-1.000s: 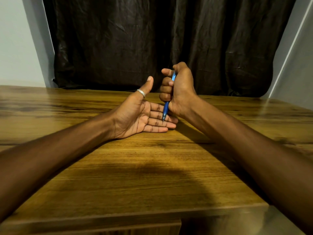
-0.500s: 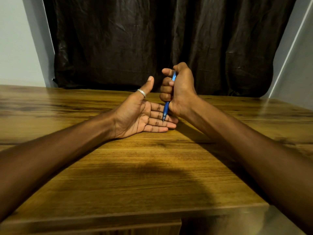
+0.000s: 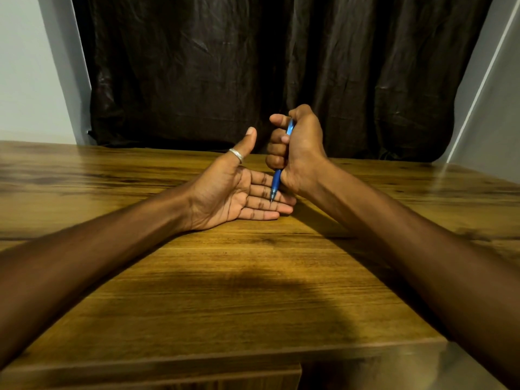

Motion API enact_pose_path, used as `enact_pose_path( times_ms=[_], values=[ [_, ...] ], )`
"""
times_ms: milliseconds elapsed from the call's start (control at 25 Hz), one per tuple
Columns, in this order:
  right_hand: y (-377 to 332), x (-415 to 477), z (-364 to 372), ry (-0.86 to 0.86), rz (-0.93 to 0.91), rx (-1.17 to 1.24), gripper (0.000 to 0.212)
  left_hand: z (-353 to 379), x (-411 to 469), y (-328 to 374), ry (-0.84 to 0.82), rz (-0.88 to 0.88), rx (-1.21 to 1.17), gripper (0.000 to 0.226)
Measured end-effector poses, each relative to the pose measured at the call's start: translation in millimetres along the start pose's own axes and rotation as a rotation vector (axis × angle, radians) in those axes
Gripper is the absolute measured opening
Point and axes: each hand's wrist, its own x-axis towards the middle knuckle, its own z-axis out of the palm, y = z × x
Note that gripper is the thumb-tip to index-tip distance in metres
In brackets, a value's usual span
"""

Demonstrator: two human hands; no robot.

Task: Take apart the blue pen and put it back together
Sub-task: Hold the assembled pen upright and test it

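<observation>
The blue pen (image 3: 276,182) stands nearly upright in my right hand (image 3: 298,149), which is closed in a fist around its barrel. The thumb sits over the pen's top end. The metal tip points down and touches the fingers of my left hand (image 3: 233,192). That hand lies palm up on the wooden table (image 3: 225,291), fingers flat and apart, thumb raised, with a silver ring on the thumb. The middle of the pen is hidden inside the fist.
A dark curtain (image 3: 253,66) hangs behind the table's far edge. Pale walls flank it on both sides. The table's near edge runs across the bottom of the view, with its right corner at the lower right.
</observation>
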Motion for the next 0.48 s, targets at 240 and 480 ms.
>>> enact_pose_path(
  times_ms=[240,480],
  values=[
    [0.2,-0.5,0.6,-0.002,0.011,-0.003,0.034,0.4,-0.2,0.0,0.0,-0.001,0.006,0.109],
    [-0.6,-0.3,1.6,0.004,0.0,0.003,0.032,0.2,-0.2,0.7,0.005,0.0,0.008,0.109]
  ],
)
